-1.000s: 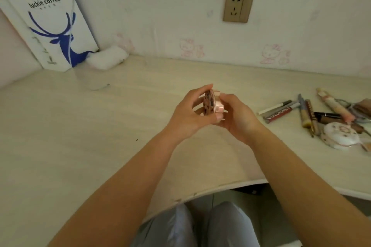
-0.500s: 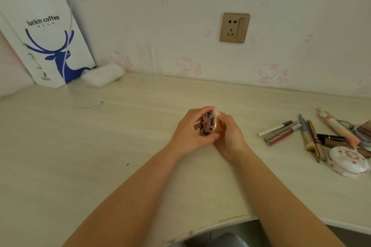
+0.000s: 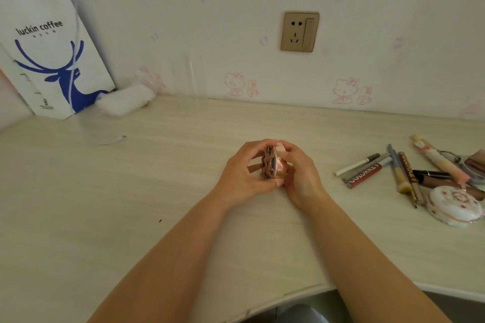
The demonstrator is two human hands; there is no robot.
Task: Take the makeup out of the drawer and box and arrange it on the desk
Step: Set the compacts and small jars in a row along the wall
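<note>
Both hands, left hand (image 3: 242, 176) and right hand (image 3: 301, 173), grip a small round compact (image 3: 270, 162) on edge; likely light, rigid, slippery; hold by rim.

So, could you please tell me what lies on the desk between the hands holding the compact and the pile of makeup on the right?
Nothing: in the head view, bare desk separates the hands from the makeup pile.
</note>
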